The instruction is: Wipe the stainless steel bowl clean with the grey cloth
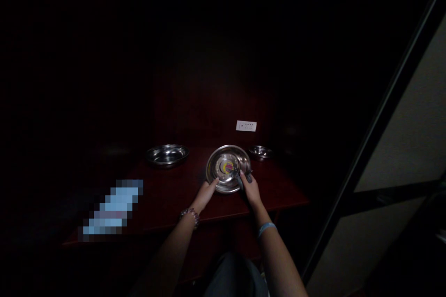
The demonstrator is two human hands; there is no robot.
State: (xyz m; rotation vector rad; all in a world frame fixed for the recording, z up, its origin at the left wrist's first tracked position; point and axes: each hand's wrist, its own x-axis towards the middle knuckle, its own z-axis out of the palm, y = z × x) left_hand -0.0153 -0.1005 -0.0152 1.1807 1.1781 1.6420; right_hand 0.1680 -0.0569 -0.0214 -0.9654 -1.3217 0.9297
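Note:
A shiny steel bowl (213, 167) is tilted up toward me above the dark red tabletop, with a yellow and pink sticker (228, 167) at the middle of its inside. My left hand (205, 193) grips the rim at the lower left, thumb over the inner side and fingers hidden behind. At the lower right, my right hand (251, 189) is closed on a dark grey cloth (240, 181) pressed against the bowl. Part of that cloth is hidden by the hand.
On the red table (167, 195) a wide steel bowl (167, 155) stands at left and a smaller steel bowl (261, 153) at back right. A white socket panel (246, 125) is on the back wall. A blurred light-blue patch (114, 209) lies front left. A dark-framed panel (400, 125) slants at right.

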